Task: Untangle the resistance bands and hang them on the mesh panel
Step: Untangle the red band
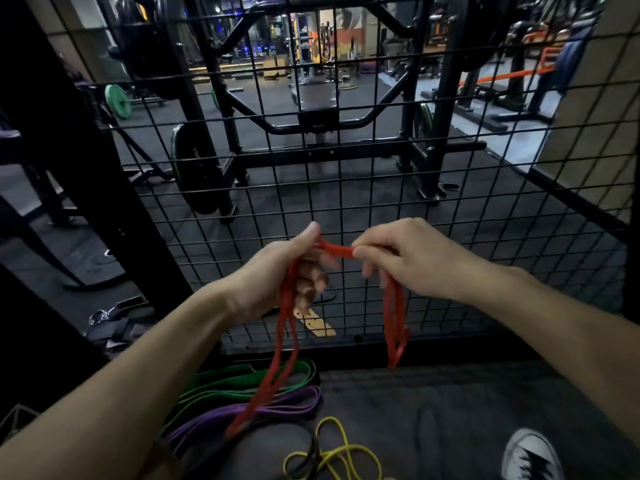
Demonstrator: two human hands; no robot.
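A red resistance band (334,250) stretches between my two hands in front of the black mesh panel (346,188). My left hand (294,271) grips it with curled fingers, and loops hang down from that hand to the floor. My right hand (408,258) pinches the band at its other end, with strands dangling below it. On the floor beneath lie a green band (235,379), a purple band (277,405) and a thin yellow band (343,452), with a black band (311,455) crossing the yellow one.
Beyond the mesh stands a black weight rack (311,126) with plates on a dark gym floor. A thick black post (86,168) rises at the left. A grey shoe (533,455) shows at the bottom right. Straps and a metal clip (100,317) lie at the left.
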